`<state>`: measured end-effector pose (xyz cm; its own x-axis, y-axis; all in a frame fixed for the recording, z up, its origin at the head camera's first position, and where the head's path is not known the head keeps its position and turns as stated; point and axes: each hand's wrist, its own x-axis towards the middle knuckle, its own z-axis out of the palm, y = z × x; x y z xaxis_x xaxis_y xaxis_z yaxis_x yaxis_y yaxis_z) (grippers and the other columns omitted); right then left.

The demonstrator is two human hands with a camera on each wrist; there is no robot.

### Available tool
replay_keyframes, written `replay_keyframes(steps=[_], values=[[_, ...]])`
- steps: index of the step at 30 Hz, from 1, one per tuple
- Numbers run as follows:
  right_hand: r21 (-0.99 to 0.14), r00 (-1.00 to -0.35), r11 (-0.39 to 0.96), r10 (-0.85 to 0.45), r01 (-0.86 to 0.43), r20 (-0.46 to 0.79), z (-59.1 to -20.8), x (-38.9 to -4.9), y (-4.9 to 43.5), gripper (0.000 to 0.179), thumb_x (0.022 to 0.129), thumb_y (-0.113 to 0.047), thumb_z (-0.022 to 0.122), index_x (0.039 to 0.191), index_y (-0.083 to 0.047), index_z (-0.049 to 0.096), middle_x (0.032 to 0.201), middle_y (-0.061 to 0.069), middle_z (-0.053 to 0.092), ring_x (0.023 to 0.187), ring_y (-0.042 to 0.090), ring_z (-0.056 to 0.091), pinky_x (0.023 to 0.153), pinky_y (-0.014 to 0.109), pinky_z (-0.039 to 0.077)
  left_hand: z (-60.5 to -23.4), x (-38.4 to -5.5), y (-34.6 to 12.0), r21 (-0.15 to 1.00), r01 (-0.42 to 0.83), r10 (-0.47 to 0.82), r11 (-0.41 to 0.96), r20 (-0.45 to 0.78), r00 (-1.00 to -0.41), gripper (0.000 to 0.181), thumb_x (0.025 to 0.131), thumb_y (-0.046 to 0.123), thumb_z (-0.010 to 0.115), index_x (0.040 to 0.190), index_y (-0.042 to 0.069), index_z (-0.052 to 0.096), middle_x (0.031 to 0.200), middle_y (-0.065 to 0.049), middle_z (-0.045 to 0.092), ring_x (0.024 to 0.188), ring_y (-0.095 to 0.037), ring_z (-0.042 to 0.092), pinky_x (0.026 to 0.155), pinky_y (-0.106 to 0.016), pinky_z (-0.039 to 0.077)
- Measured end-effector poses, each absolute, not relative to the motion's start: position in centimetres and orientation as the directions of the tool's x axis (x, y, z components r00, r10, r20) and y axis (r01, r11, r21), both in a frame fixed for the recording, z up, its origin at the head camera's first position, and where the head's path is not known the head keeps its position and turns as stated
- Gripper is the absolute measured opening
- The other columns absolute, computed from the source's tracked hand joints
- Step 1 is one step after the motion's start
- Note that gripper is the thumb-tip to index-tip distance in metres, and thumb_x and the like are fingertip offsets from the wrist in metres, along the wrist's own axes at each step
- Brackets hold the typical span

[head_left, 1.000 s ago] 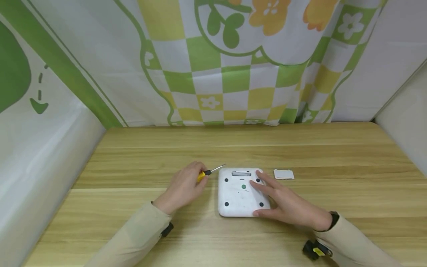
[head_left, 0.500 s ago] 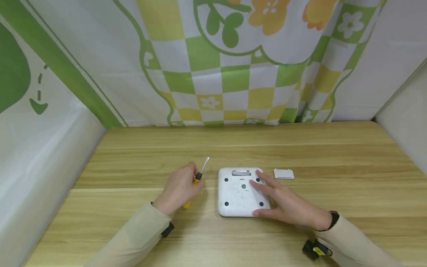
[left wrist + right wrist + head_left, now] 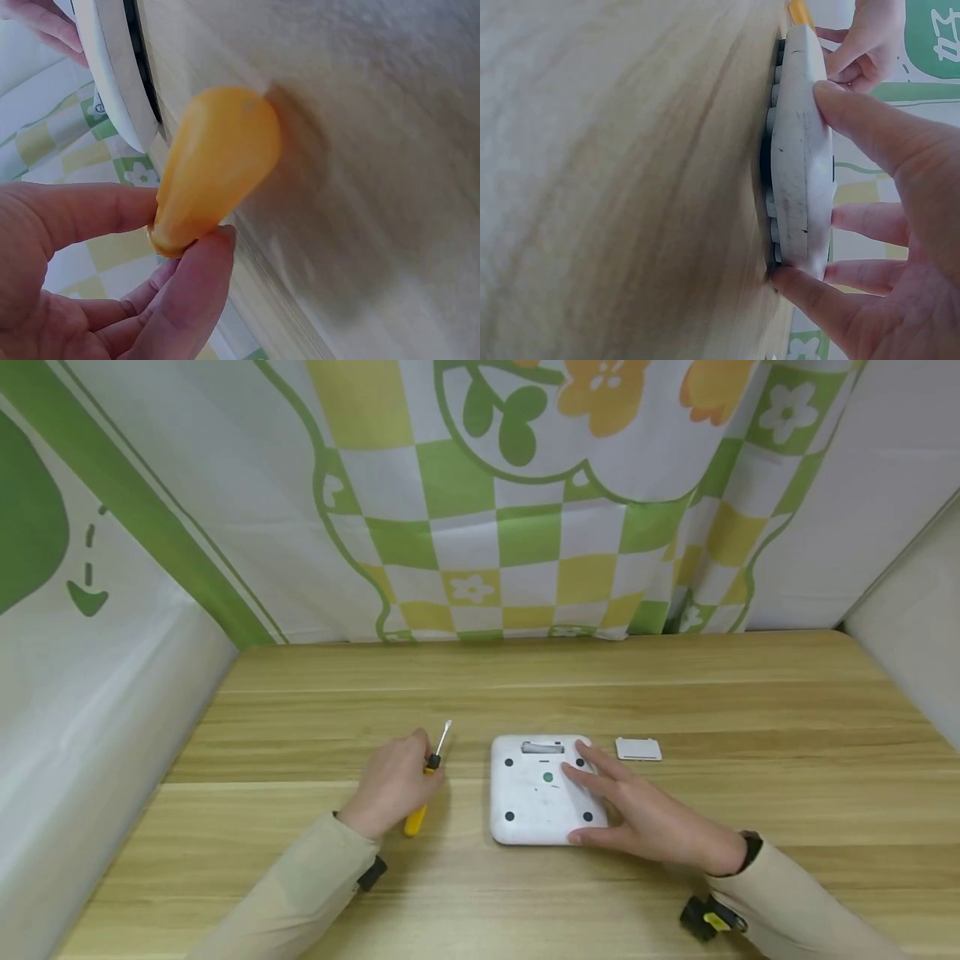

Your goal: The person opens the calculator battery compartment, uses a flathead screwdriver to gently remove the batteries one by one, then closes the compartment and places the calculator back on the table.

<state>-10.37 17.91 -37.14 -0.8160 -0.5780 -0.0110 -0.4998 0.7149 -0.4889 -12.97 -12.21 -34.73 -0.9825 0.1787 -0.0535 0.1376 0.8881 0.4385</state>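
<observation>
Head view, screwdriver (image 3: 432, 763), wooden table (image 3: 750, 718), checked curtain (image 3: 528, 537)

Right wrist view, upper right corner: green printed fabric patch (image 3: 919, 37) carrying white strokes (image 3: 940, 52), apparently written character, cut by frame edge, not readable for certain. Over to head view, far left: white printed cloth (image 3: 112, 685), dashed dark-green line (image 3: 91, 537) running down to green arrowhead-shaped mark (image 3: 87, 602). And white, rounded-square plastic device (image 3: 543, 802): round green dot (image 3: 548, 777), tiny dark marks beside it, too small to read.
</observation>
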Motion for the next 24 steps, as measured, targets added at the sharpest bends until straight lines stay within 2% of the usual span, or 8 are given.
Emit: replay_keyframes(steps=[9,24], values=[[-0.492,-0.817,0.718,-0.576,-0.493,-0.021,-37.1,-10.4,17.9,0.078,0.082,-0.049,0.07,0.144,-0.008,0.044,0.157,0.017,0.021,0.14,0.039,0.031,0.104,0.049,0.04,-34.7,-13.0,-12.9,0.427,0.116,0.174,0.897,-0.099,-0.98,0.014,0.084,0.006,0.064,0.09,-0.003,0.055,0.068,-0.007,0.054,0.055,-0.017,0.047,0.047,-0.025,0.036],[-0.491,-0.818,0.719,-0.575,-0.492,-0.022,-37.1,-10.4,17.9,0.078,0.082,-0.047,0.072,0.143,-0.008,0.044,0.157,0.018,0.021,0.14,0.04,0.03,0.105,0.05,0.039,-34.5,-13.2,-13.7,0.388,0.108,0.174,0.915,-0.14,-0.975,0.014,0.084,0.004,0.065,0.087,-0.004,0.054,0.068,-0.008,0.053,0.056,-0.019,0.049,0.048,-0.027,0.041]])
